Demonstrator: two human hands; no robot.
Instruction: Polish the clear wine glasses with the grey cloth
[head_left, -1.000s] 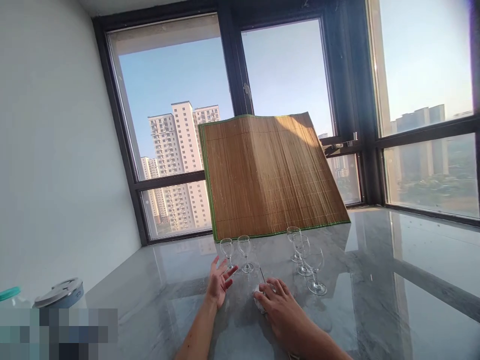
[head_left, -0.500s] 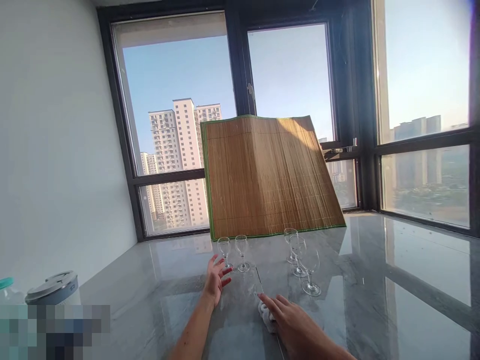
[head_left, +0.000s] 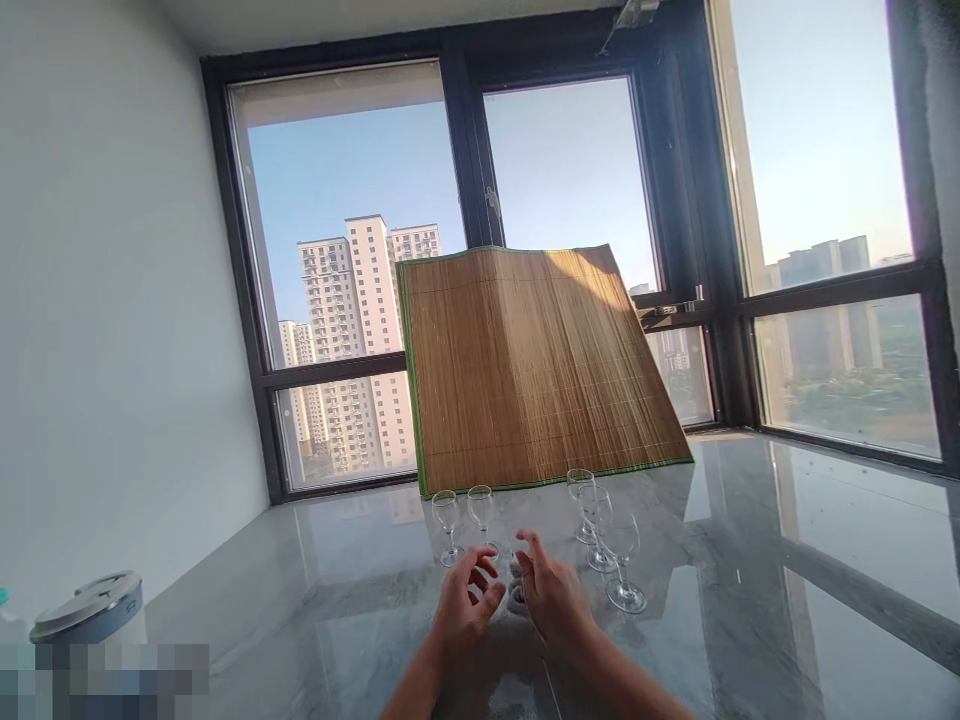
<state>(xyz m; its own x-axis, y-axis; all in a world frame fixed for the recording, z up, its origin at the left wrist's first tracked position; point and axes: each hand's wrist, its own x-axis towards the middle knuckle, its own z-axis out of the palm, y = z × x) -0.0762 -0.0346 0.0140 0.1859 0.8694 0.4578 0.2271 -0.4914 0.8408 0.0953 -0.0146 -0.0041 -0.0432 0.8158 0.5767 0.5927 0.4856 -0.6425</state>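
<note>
My left hand (head_left: 471,602) hovers low over the glossy grey surface, its fingers curved and apart with nothing in them. Facing it, my right hand (head_left: 556,598) has thumb and fingers spread and looks free. Right beside that hand lies a crumpled whitish-grey cloth (head_left: 517,597), partly hidden by it; whether they touch I cannot tell. Just beyond my left hand stand two clear stemmed glasses, a left one (head_left: 445,515) and a right one (head_left: 480,512) with its foot partly covered. Three more stand upright right of my right hand: a far glass (head_left: 580,487), a middle glass (head_left: 595,510) and a near glass (head_left: 620,540).
A bamboo mat (head_left: 540,370) with green edging leans upright against the window behind the glasses. At the lower left stands a lidded cup (head_left: 94,605), partly blurred out. A white wall (head_left: 127,300) bounds the grey marbled surface (head_left: 750,620) on the left.
My left hand has moved right and nearer, away from the left pair of glasses. The right hand has lifted off the cloth and turned toward it. The view has tilted up slightly.
</note>
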